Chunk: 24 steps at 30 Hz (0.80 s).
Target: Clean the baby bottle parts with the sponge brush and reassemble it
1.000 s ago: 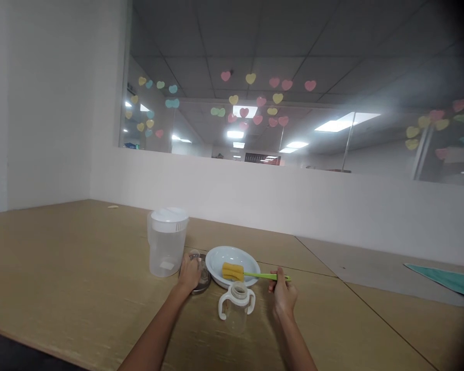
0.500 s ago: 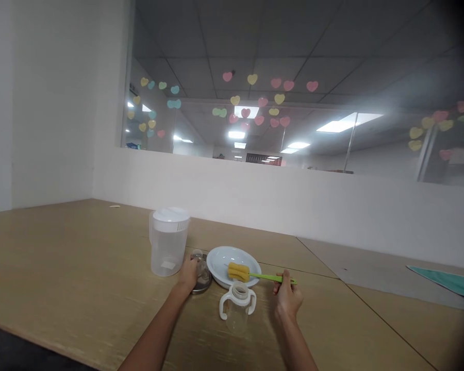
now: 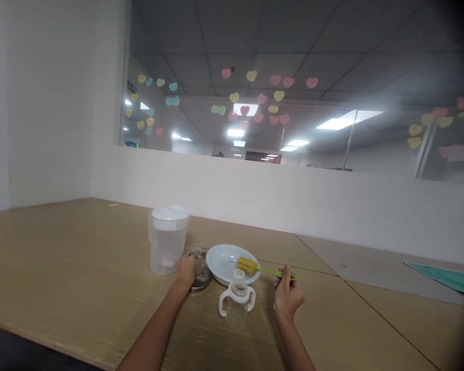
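My right hand (image 3: pixel 289 299) is closed round the green handle of a bottle brush (image 3: pixel 248 265). Its yellow sponge head is over the white bowl (image 3: pixel 216 250). At the left, my left hand (image 3: pixel 186 270) has its fingers closed on a clear, dome-like cover (image 3: pixel 197 253) above a round metal dish (image 3: pixel 203 285); the exact kind is unclear. Between my hands a clear baby bottle (image 3: pixel 236 315) with two white handles stands upright with its mouth uncovered. Just behind that mouth shows a small white, rounded piece (image 3: pixel 238 274), near the bowl's front rim.
A lidded translucent pitcher (image 3: pixel 168 247) stands left of the bowl, close behind my left hand. A teal cloth (image 3: pixel 444 278) lies far right on the table (image 3: pixel 81 273). At the back is a wall (image 3: pixel 216 180) with a window above it.
The brush head has shifted right and slightly up over the bowl, tilting the handle. The small white piece behind the bottle's mouth now shows. My left hand has hardly moved.
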Each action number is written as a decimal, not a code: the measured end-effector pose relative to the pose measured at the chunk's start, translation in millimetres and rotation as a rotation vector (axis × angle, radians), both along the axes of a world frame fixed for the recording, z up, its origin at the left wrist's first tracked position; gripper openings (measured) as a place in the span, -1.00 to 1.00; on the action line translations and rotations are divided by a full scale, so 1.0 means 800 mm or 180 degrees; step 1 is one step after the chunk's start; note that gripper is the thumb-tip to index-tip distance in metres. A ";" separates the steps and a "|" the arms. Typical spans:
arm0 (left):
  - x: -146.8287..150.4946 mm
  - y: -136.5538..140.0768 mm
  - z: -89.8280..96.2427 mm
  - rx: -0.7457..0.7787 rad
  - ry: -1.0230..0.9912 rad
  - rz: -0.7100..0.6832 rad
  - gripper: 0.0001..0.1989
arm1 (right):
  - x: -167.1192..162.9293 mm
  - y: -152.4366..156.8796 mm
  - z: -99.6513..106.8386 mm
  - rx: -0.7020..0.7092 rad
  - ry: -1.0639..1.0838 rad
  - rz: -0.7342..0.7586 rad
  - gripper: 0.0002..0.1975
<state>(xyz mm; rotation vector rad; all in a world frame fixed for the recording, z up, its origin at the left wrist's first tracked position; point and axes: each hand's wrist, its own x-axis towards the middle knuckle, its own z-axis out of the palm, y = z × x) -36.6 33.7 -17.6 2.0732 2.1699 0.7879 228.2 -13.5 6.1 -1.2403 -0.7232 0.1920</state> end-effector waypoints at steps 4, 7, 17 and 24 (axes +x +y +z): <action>0.003 -0.003 0.003 0.0074 0.0186 0.0027 -0.57 | -0.005 -0.004 0.000 -0.0031 -0.0443 0.0098 -0.25; 0.009 -0.007 0.008 0.0297 0.0278 0.0030 -0.51 | -0.009 -0.005 -0.001 0.0016 -0.0826 0.0398 -0.25; 0.053 -0.040 0.020 0.1200 0.0005 -0.1852 -0.66 | -0.012 0.001 0.002 -0.0087 0.0117 0.1227 -0.32; 0.055 -0.044 0.017 0.1010 -0.0222 -0.1926 -0.71 | -0.003 0.008 -0.005 -0.0069 0.0754 0.0994 -0.36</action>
